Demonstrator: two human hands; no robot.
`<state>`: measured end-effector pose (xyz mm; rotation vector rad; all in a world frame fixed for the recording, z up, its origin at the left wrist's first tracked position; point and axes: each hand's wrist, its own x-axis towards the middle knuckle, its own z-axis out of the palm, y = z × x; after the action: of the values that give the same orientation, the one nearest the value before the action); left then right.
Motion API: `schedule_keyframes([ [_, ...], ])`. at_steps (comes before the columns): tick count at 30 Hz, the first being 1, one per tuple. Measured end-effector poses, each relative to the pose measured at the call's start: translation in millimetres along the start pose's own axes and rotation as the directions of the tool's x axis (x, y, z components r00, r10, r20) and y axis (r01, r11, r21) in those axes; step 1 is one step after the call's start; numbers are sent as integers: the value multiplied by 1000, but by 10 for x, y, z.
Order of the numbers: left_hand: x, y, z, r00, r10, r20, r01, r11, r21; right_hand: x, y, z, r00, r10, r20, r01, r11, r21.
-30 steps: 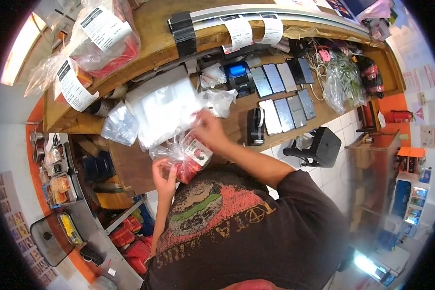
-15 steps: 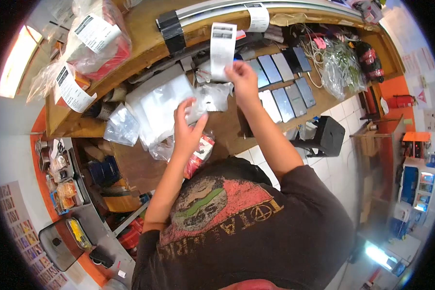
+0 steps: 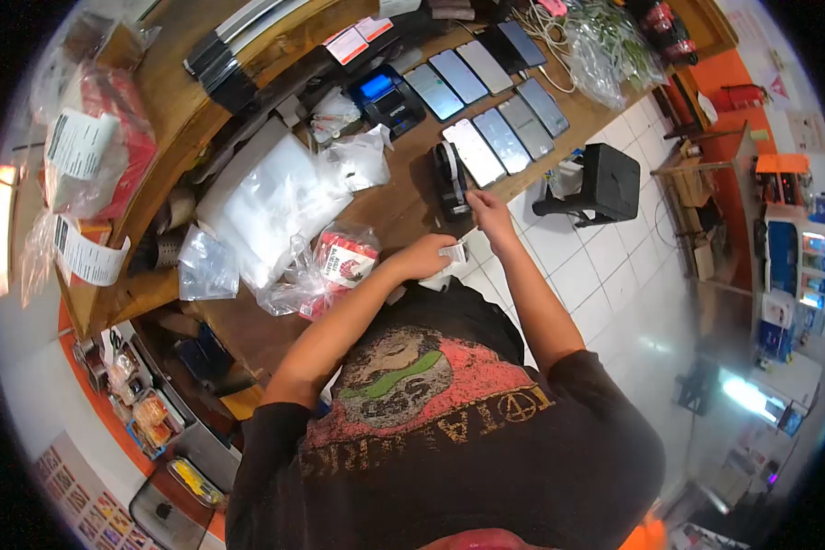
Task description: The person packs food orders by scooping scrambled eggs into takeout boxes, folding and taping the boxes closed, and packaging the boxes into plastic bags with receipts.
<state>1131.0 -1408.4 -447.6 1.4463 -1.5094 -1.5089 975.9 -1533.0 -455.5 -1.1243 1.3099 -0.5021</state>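
Close to my body, my left hand (image 3: pixel 424 258) is closed around a white paper slip (image 3: pixel 453 257), which sticks out past the fingers. My right hand (image 3: pixel 491 220) is pinched at the near end of a black tape dispenser (image 3: pixel 450 181) standing by the desk edge. Whatever lies between those fingertips is too small to make out. Left of my left forearm is a red and white package (image 3: pixel 346 259) in clear plastic. Behind it lies a stack of clear plastic bags (image 3: pixel 275 206).
Several phones (image 3: pixel 500 142) lie in two rows on the wooden desk (image 3: pixel 408 206). A small black label printer (image 3: pixel 387 99) stands behind. Bagged parcels with labels (image 3: pixel 87 142) sit on the left shelf. A black stool (image 3: pixel 599 183) stands on the tiled floor.
My left hand has come down from the plastic bags towards my body and now holds the slip. My right hand has let go of it and moved down to the tape dispenser. The view has shifted.
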Motion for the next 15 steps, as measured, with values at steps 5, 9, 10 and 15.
schedule_keyframes([
  [5,322,-167,242,984,-35,-174,-5,974,-228,125,-111,97,960,216,178,-212,976,-38],
  [9,484,-70,192,944,-320,-81,262,875,-406,-149,-284,22,989,116,86,-119,992,31],
  [10,488,-59,205,936,-351,-25,273,769,-578,-322,-406,-35,988,133,83,-133,991,-11],
  [15,531,-152,164,956,-288,50,257,745,-615,-1144,73,-239,987,119,104,-102,983,-155],
])
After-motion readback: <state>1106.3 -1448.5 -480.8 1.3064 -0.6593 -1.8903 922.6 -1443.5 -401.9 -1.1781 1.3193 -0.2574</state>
